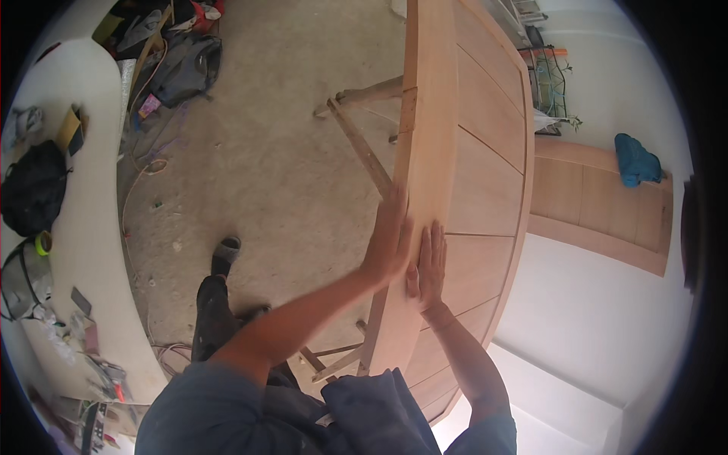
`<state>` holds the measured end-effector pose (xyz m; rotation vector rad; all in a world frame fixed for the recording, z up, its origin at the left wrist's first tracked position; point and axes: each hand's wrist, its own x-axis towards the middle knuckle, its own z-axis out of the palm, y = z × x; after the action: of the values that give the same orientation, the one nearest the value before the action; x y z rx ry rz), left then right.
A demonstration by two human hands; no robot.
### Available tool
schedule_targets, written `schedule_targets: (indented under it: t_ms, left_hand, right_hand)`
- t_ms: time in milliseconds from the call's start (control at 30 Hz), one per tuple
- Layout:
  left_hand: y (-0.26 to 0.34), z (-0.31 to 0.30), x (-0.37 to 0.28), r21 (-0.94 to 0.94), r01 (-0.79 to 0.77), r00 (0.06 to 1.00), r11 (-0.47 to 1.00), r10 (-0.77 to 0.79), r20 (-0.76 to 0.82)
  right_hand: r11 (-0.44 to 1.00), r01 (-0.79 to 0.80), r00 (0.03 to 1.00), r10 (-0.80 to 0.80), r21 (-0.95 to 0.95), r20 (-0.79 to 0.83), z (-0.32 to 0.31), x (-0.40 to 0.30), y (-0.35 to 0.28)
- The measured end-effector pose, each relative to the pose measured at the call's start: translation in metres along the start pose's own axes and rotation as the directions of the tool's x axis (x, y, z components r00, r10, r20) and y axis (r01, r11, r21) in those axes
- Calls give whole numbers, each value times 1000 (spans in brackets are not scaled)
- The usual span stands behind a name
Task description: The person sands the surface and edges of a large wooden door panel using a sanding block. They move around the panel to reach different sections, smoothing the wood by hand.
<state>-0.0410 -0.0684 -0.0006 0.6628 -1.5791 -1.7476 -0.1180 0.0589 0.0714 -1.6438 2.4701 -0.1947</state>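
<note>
A panelled wooden door (490, 187) with grooved panels and a plain stile (432, 142) stretches in front of me on wooden trestles. My left hand (389, 242) lies against the stile's narrow outer edge, fingers stretched along it and slightly blurred. Whatever may be between that palm and the wood is hidden. Just to its right, my right hand (433, 264) rests flat on the stile's face, its thumb apart from the long fingers. No tool shows in it. Part of a wooden trestle (361, 145) sticks out beneath the door over the floor.
On the left, a long pale surface (96, 227) carries a black bag (35, 187), yellow-green tape (43, 243) and scraps. A dark backpack (187, 68) and a cable (126, 216) lie on the concrete floor (273, 170). Another wooden panel (597, 199) bears a blue cloth (636, 160).
</note>
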Motion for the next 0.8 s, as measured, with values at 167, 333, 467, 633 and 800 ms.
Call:
schedule_targets:
  t_ms: [167, 333, 467, 633, 800]
  left_hand:
    - [-5, -22, 95, -38, 61, 994, 997, -64, -88]
    - [-8, -7, 10, 75, -105, 994, 992, 107, -25]
    - [-6, -23, 108, -30, 12, 998, 999, -14, -67]
    - [-6, -8, 39, 52, -95, 995, 994, 97, -33]
    - [-6, -1, 69, 88, -113, 989, 990, 121, -90]
  right_hand:
    - [1000, 24, 1000, -24, 17, 13, 1, 15, -10]
    - [1000, 0, 1000, 0, 12, -14, 0, 2, -3]
    - [999, 31, 1000, -30, 16, -4, 1, 13, -8]
    - [1000, -9, 1000, 9, 16, -2, -2, 10, -3]
    - [1000, 5, 1000, -5, 19, -6, -2, 4, -6]
